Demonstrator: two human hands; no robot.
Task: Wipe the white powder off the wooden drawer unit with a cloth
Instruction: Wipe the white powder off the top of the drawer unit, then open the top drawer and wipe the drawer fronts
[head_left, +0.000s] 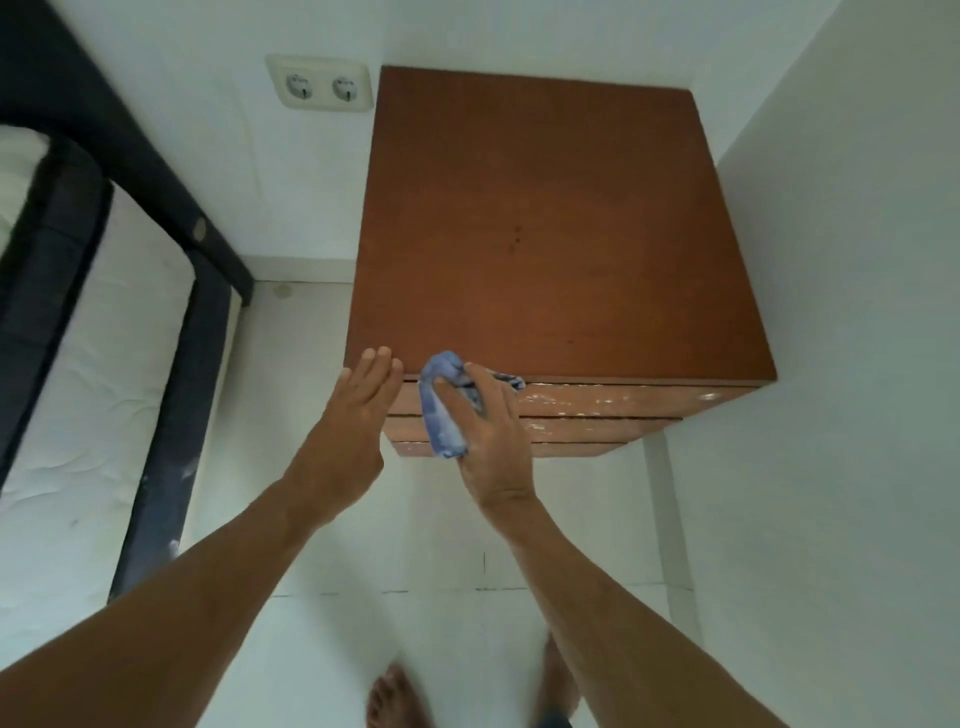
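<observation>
Indoors, white powder (597, 402) streaks wooden drawer unit (545, 234) between white walls (841, 270).
Flat left hand (358, 410) perhaps touches it; right hand (491, 434) grips cloth (441, 415).

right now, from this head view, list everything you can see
wooden drawer unit: 1, reddish brown, in the wall corner
white powder: streaks, white, drawer fronts right of the cloth
cloth: 1, blue, bunched against the top drawer front
double wall socket: 1, cream, wall left of the unit
bed frame: 1, dark, far left
mattress: 1, white, inside the bed frame
feet: 2, bare, bottom edge
left hand: 1, fingers straight, at the unit's front left corner
right hand: 1, grips the cloth
</observation>
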